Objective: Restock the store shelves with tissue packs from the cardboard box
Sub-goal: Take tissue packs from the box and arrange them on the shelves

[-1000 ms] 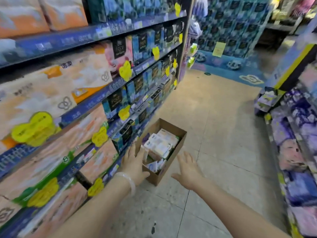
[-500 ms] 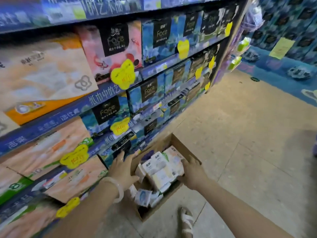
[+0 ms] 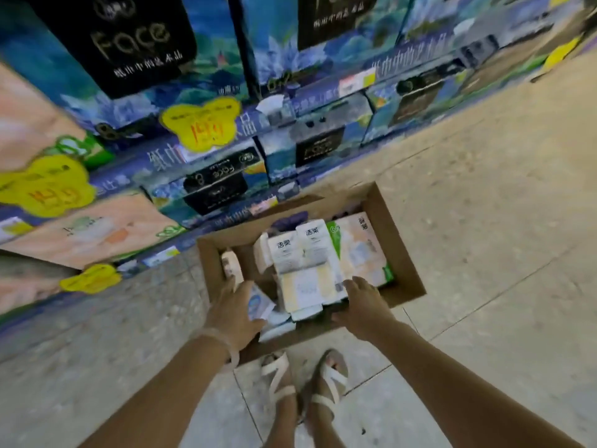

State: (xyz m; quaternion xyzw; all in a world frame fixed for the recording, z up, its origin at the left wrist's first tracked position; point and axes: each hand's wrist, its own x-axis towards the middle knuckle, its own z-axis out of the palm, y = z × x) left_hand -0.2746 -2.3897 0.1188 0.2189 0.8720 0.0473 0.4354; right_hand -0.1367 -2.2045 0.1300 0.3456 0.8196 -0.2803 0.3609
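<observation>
Both hands have come down into the cardboard box [image 3: 391,234] since a moment ago, when they only flanked its near rim; the view has tipped too, so the box now sits in the centre of the frame and my sandalled feet [image 3: 303,386] show at the bottom, just short of its near wall.

My left hand [image 3: 234,313] is low in the left of the box, fingers spread and lying on a small pale pack with a blue mark [image 3: 260,303], thumb out to the right. I read that as touching, not gripping; nothing is curled round it. My right hand [image 3: 363,305] is at the near right of the box, fingertips over the near end of the long white tissue packs [image 3: 307,270] stacked in the middle. Whether those fingers are hooked round the end of a pack or only resting on it I cannot tell, since the tips are hidden against the wrapping.

A larger peach-and-green pack [image 3: 361,250] lies against the right wall of the box. The shelves [image 3: 226,150] with their blue boxed tissues and yellow price tags [image 3: 203,124] fill the upper left and top of the frame, close behind the box.

So the reach is done and the pick-up is at hand, but no pack has left the box yet. Next I need a firm hold on the white bundle with both hands before lifting toward the shelf.
</observation>
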